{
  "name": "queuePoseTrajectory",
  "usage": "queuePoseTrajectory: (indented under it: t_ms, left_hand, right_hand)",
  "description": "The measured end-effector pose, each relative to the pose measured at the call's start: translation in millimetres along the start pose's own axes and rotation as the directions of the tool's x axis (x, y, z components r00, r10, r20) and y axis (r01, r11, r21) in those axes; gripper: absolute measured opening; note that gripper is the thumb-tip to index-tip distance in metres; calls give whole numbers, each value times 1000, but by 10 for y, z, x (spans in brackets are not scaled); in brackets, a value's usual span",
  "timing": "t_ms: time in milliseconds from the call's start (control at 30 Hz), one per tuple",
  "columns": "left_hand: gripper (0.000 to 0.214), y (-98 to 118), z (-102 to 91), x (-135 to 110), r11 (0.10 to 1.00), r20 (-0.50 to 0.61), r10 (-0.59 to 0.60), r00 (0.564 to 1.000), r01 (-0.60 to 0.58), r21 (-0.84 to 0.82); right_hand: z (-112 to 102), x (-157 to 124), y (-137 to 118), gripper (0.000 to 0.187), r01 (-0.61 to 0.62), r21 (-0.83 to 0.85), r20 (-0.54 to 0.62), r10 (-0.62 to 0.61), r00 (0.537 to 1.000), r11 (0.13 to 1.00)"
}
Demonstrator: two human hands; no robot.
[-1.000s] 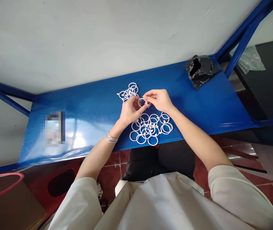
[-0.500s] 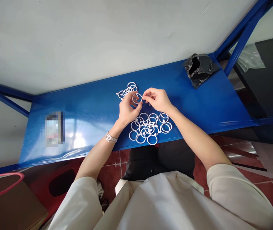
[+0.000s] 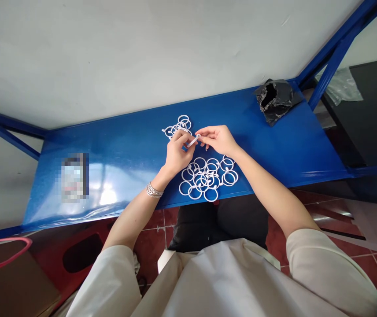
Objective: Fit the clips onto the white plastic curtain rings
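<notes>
A white curtain ring (image 3: 193, 141) is held above the table between my two hands, turned nearly edge-on. Fingers and thumb of my left hand (image 3: 177, 153) close around its lower left side. My right hand (image 3: 219, 139) pinches the small eyelet at its upper right end, fingertips pressed together. Just behind my left hand lies a small pile of white rings (image 3: 184, 121), partly covered by the fingers. Nearer the front edge, below my hands, a larger group of overlapping white rings (image 3: 211, 193) is spread out.
The blue table (image 3: 129, 145) runs along a pale wall (image 3: 175, 53). A torn black plastic bag (image 3: 279, 103) sits at its back right, and a blurred-out object (image 3: 74, 178) lies at the left. Blue frame bars (image 3: 332, 66) rise at the right end.
The held ring has turned from facing me to nearly edge-on. My left fingers have closed further around it, while my right hand keeps its pinch.
</notes>
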State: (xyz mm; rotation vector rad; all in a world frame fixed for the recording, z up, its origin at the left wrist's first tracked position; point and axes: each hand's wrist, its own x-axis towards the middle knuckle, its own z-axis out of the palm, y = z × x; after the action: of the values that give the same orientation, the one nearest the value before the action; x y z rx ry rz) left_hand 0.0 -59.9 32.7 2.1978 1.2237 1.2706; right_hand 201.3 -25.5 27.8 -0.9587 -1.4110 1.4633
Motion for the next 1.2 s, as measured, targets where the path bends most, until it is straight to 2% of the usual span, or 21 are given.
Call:
queuePoseTrajectory:
  t_ms: [100,233,367,567,767,1000,1200]
  left_hand:
    - [7,-19,8,-8,999,-5,-2,1000,2,43]
    - [18,-58,29,-30,994,-22,2,1000,0,106]
    - [12,-76,37,-43,994,-22,-19,1000,21,106]
    - [11,-48,28,-33,986,14,-137,990,135,99]
    - [8,-65,29,-28,983,13,-158,987,156,93]
    - [6,-128,36,-35,981,-27,-160,987,162,108]
    - [6,-117,18,-21,981,-43,-151,988,155,114]
  right_hand:
    - [-1,-1,-26,48,-7,15,-31,7,1000,1000]
    - [2,-2,-62,49,-7,33,-90,10,996,999]
    - [3,-14,-99,49,-13,25,-119,16,993,1000]
    - [5,-21,-107,49,8,30,-106,-5,994,1000]
    - [6,-7,-62,46,31,-6,-104,-31,994,1000]
    - [10,-38,-26,42,59,-128,-79,-70,994,990]
    - [17,-42,-20,46,54,-177,-87,-71,994,983]
